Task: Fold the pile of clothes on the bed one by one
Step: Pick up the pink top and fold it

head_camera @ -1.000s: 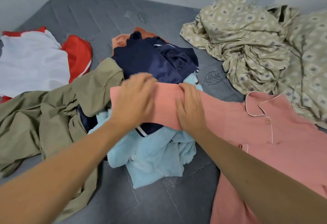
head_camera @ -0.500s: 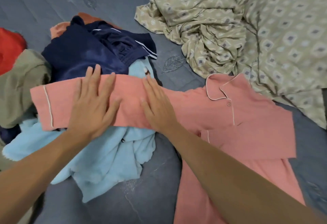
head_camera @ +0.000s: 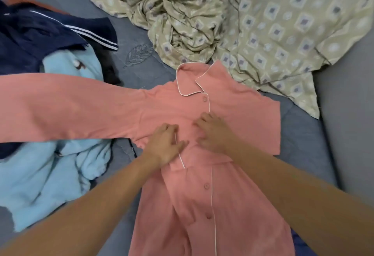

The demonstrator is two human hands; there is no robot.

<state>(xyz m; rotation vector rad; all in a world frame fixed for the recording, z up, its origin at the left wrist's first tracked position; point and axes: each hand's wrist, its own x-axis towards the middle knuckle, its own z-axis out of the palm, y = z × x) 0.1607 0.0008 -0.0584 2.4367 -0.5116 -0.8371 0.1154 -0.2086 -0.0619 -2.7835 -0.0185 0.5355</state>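
Head: two hands (head_camera: 189, 140) on one pink shirt (head_camera: 232, 114)

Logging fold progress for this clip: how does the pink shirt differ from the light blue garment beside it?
The pink shirt lies spread flat, collar up and buttoned, while the light blue garment is crumpled in a heap. Both hands, left hand and right hand, press on the pink shirt; neither touches the blue one. The pink sleeve drapes over the blue garment. Both lie on the grey bed.
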